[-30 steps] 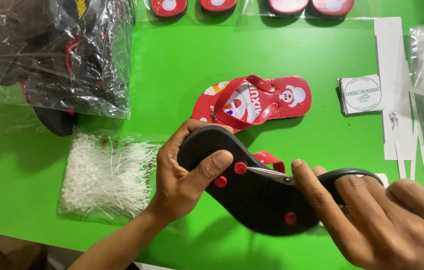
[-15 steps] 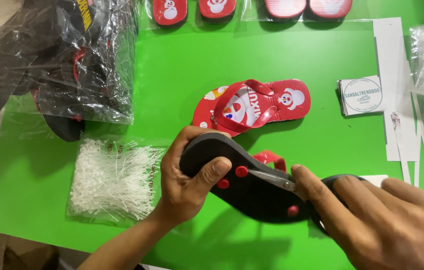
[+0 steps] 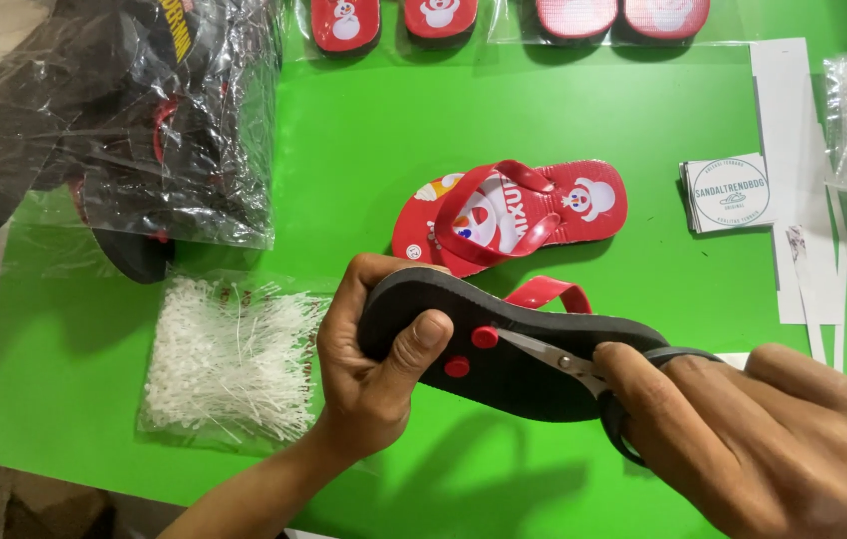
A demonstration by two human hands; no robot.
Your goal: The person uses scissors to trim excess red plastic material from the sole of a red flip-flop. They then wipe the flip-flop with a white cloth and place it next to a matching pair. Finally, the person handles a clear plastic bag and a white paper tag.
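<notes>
Left hand [image 3: 373,374] grips the heel end of an upturned black-soled sandal [image 3: 533,359] above the green table [image 3: 363,160]; right hand [image 3: 773,444] clasps black-handled scissors [image 3: 583,374], blades meeting at a red strap plug [image 3: 484,337]. Just behind lies a red printed sandal [image 3: 513,215], with a bag of white plastic ties [image 3: 229,359] left.

From my seat the view is bright and evenly lit, the green table [image 3: 363,150] almost glowing. Light seems to come from above and behind the table's far edge, since soft shadows fall toward its near edge under the left hand [image 3: 373,369] and the upturned sandal [image 3: 513,349]. Glare streaks the plastic bag of black sandals [image 3: 144,120] at the table's far-left corner. Focus is crisp mid-table; I see the right hand [image 3: 773,439] slightly soft.
</notes>
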